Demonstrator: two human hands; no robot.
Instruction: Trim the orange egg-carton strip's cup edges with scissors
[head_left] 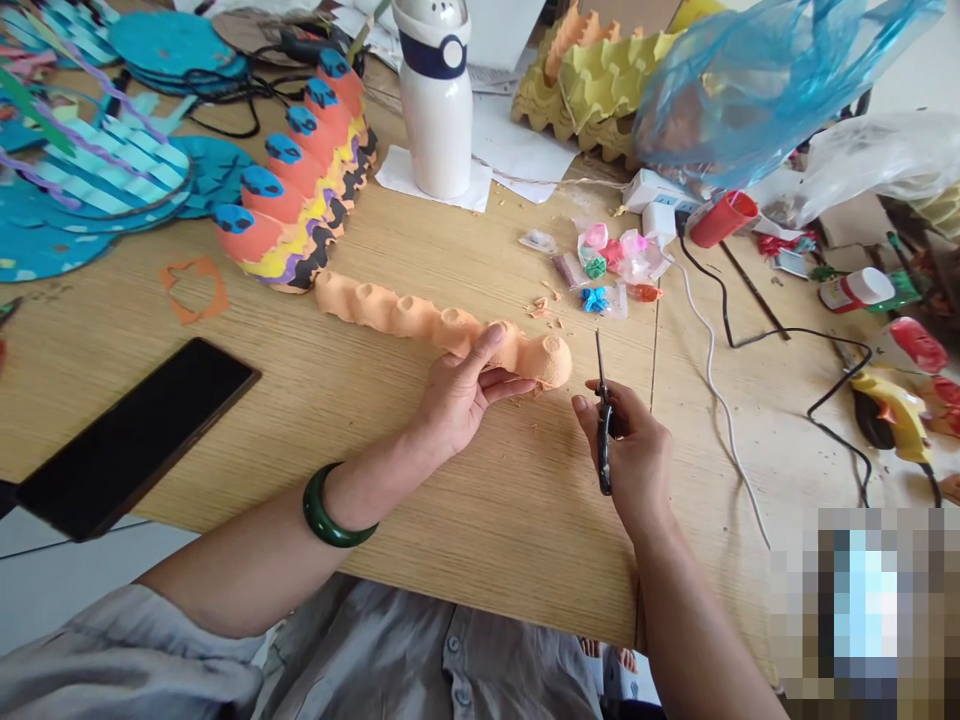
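My left hand (465, 395) grips an orange strip cut from an egg carton (409, 318) near its right end, thumb on top and fingers beneath. The strip is a row of several bumps running up and left across the table. My right hand (634, 450) is closed around black-handled scissors (603, 430), whose blades point away from me, just right of the strip's end and apart from it. Small orange scraps (538, 307) lie beyond the strip. Painted egg-carton strips (300, 180) in orange, yellow, purple and black, with blue tops, stand at the strip's far end.
A black phone (139, 430) lies at left, near an orange cutout (193, 290). A white bottle (435, 110) stands at the back. Small colourful clay packets (607, 250), a power strip (649, 190) with cables, egg trays (600, 80) and a yellow glue gun (892, 410) are to the right.
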